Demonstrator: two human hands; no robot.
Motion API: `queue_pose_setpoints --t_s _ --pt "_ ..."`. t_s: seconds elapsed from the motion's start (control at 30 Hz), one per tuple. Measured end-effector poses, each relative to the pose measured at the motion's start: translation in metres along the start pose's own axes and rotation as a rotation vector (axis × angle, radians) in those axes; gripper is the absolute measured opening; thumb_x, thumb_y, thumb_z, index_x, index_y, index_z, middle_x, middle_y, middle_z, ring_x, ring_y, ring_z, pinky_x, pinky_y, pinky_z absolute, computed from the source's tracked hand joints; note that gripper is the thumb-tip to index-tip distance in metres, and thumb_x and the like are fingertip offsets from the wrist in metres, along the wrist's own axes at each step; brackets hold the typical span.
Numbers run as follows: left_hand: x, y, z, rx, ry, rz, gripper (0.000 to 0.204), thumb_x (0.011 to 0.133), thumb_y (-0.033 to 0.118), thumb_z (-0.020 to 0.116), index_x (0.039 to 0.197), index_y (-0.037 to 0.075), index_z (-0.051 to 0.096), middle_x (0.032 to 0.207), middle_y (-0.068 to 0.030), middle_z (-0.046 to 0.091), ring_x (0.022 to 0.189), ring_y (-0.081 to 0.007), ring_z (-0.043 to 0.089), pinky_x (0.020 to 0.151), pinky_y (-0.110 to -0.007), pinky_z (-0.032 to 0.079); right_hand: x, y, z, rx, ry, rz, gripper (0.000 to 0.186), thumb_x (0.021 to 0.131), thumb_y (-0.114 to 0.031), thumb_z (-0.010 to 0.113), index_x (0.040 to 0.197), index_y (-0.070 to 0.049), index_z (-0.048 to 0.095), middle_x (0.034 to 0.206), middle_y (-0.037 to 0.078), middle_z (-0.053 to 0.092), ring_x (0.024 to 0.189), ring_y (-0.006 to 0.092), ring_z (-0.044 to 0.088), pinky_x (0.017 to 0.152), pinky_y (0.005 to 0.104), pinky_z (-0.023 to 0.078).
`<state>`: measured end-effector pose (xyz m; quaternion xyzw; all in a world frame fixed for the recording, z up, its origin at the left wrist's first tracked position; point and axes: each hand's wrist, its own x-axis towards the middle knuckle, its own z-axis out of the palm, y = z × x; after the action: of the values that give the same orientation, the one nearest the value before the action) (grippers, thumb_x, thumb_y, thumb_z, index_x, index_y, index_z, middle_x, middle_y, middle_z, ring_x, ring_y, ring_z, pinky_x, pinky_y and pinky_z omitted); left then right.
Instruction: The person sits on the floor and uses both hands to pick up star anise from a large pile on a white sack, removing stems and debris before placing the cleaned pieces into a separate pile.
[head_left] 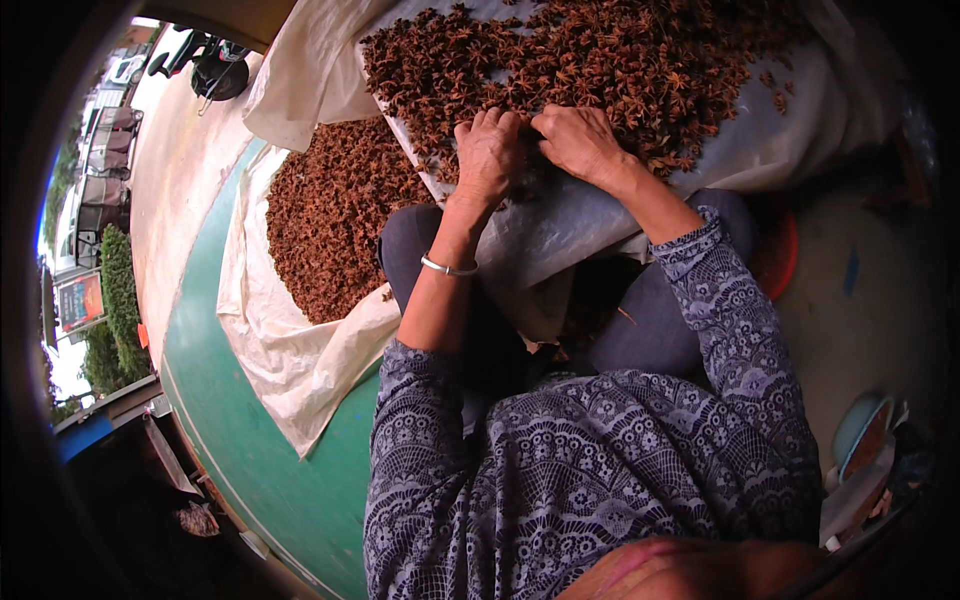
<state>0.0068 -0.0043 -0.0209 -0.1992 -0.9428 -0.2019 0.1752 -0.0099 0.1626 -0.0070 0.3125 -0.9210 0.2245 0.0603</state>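
Note:
Dried brown star anise (660, 70) lies spread over a pale plastic sheet (550, 220) in front of my knees. At the near edge of this layer my left hand (490, 155) is closed, its fingers curled down among the pods. Close beside it, a small gap away, my right hand (580, 145) is closed too, with thumb and fingers bent inward. The backs of both hands hide their fingertips, so whatever they pinch cannot be made out. A silver bangle (448, 267) circles my left wrist.
Left of my knees, a large heap of star anise (340, 210) rests on a cream cloth sheet (265, 310) over green floor (215, 400). A red basin rim (785, 250) shows beside my right knee. A light blue container (862, 430) stands at the lower right.

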Motion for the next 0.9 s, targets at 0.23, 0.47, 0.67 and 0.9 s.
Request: queue_pose_setpoints --t_s 0.23,0.47,0.67,0.9 --pt "0.006 0.01 -0.054 -0.792 -0.028 -0.242 0.008 0.079 0.004 0.06 0.086 0.0 0.058 0.072 -0.0076 0.062 0.062 -0.0162 0.059 0.056 -0.027 0.048 0.015 -0.016 -0.009 0.526 0.237 0.062 0.008 0.076 -0.01 0.057 0.073 -0.004 0.06 0.066 0.015 0.061 0.061 0.0297 0.063 0.055 0.0375 0.049" --pt "0.003 -0.01 -0.068 0.322 -0.168 -0.273 0.009 0.079 0.014 0.063 0.087 0.014 0.066 0.084 -0.0062 0.06 0.086 -0.026 0.059 0.077 -0.043 0.04 0.01 0.008 -0.071 1.19 -0.792 0.094 0.015 0.08 -0.013 0.066 0.084 0.001 0.068 0.07 0.007 0.067 0.054 0.0099 0.062 0.049 0.0209 0.048" --pt "0.024 -0.003 0.005 0.24 -0.129 -0.222 0.012 0.077 0.014 0.055 0.077 0.009 0.066 0.09 -0.0125 0.06 0.09 -0.0297 0.057 0.078 -0.045 0.034 0.012 0.032 -0.012 0.197 0.118 0.155 0.029 0.076 -0.004 0.056 0.104 0.003 0.06 0.084 0.023 0.063 0.08 0.0392 0.062 0.069 0.0437 0.051" --pt "0.021 -0.018 0.013 0.266 -0.136 -0.199 0.016 0.074 0.023 0.058 0.073 0.009 0.065 0.075 -0.0127 0.061 0.07 -0.0321 0.061 0.064 -0.047 0.035 0.016 0.021 0.004 0.409 -0.07 0.179 0.049 0.077 0.0 0.052 0.126 -0.007 0.048 0.098 0.017 0.066 0.085 0.0334 0.064 0.073 0.0394 0.05"
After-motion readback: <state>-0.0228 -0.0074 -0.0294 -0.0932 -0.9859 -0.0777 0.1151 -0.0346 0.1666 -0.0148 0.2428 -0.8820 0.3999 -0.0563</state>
